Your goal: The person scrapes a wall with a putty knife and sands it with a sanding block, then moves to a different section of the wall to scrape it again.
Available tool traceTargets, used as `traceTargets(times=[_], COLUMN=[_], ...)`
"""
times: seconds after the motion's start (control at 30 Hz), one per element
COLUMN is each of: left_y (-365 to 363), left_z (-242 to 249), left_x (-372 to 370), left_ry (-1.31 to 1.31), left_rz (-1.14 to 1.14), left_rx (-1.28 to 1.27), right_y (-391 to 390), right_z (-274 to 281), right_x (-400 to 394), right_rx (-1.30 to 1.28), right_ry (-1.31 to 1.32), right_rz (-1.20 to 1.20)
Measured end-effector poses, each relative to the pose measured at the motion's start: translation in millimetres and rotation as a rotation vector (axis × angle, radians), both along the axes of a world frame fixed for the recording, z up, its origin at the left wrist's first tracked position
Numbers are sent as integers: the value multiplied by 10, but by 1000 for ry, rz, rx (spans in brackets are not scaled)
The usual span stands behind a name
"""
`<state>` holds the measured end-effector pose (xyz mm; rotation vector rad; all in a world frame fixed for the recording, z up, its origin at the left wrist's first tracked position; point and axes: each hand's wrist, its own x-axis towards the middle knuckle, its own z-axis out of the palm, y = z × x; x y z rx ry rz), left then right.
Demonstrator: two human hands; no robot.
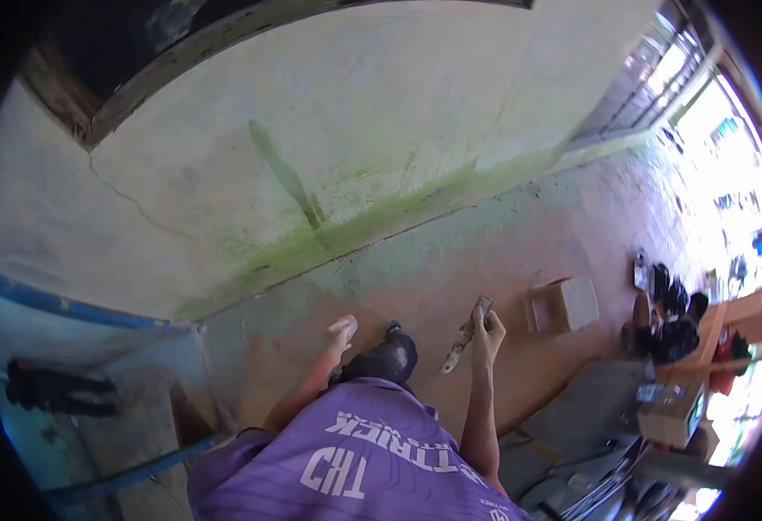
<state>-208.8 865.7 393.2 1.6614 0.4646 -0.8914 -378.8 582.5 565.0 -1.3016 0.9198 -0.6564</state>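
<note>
My right hand [487, 328] is closed round a dirty, mottled tool [456, 352], which hangs down to the left; its dark upper end shows above my fingers. What kind of tool it is cannot be made out. On the left, my left hand [343, 330] is held out over the floor with nothing in it, its fingers extended. Ahead stands a pale wall [225, 200] with a green lower band and a dark wet streak [285, 174]. A dark shoe [394, 328] shows between my hands.
An open cardboard box [579, 302] sits on the reddish floor [424, 304] to the right. Beyond it a person [672, 334] in dark clothes is low to the floor. A grey covered heap [581, 399] and another carton [672, 421] lie at lower right. A blue rail [68, 306] runs at left.
</note>
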Motion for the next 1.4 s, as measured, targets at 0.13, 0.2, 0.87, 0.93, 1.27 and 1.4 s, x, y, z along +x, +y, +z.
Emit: traceTargets(times=[0.13,0.2,0.87,0.93,1.27,1.4], left_y=[-749,-1066,-2635,-2511,-895,-476], left_z=[274,452,-1187,-1693,-3407,-3797], left_x=[75,112,187,370,1968,2722], left_ry=[48,47,-113,-189,-357,-376], left_rz=[-165,-287,390,503,570,469], left_rx=[-199,-331,-565,-423,-154,-166], right_y=[-613,-890,-913,-691,1136,1369], right_z=[-103,-177,-2373,-3033,-4684,-5189], right_x=[177,274,2882,3102,4759,5502], right_rx=[-25,-2,61,-59,-178,-440], right_ry=[6,32,361,403,138,112], right_rz=[56,80,1056,1119,1055,979])
